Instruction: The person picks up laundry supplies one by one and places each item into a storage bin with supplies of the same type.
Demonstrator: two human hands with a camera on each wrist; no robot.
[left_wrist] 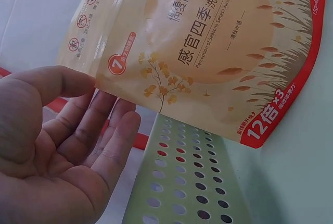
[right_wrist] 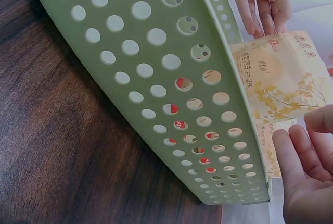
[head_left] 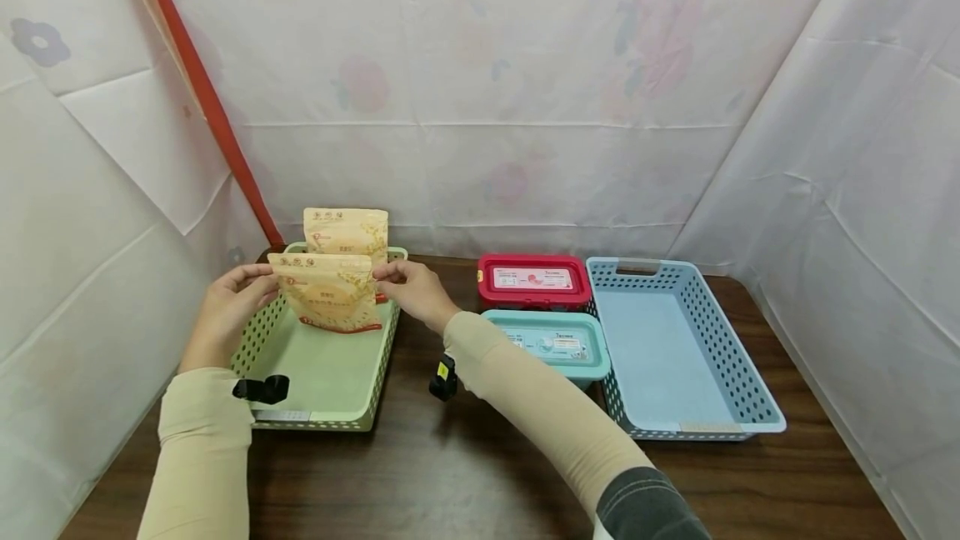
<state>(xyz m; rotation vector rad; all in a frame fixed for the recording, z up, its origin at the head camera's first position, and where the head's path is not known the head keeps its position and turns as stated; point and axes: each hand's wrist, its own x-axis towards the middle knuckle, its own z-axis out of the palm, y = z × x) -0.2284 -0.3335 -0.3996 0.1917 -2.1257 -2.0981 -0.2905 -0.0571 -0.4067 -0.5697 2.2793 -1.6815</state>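
Both hands hold a cream pouch of laundry capsules (head_left: 333, 294) upright over the green basket (head_left: 330, 386), its red bottom band low inside. By its upper left corner, the left hand (head_left: 238, 307) pinches the pouch; the left wrist view shows that thumb and fingers at the edge of the printed pouch (left_wrist: 208, 47). At the opposite upper corner, the right hand (head_left: 416, 294) grips with thumb and fingers, seen also in the right wrist view beside the pouch (right_wrist: 281, 78). Behind it, a second matching pouch (head_left: 347, 227) stands at the basket's far end, partly hidden.
Right of the green basket are a red lidded box (head_left: 534, 294) and a teal lidded box (head_left: 555, 323). A blue basket (head_left: 667, 357) stands to their right on the dark wooden table (head_left: 480, 473). White printed cloth (head_left: 480, 107) hangs behind and at both sides.
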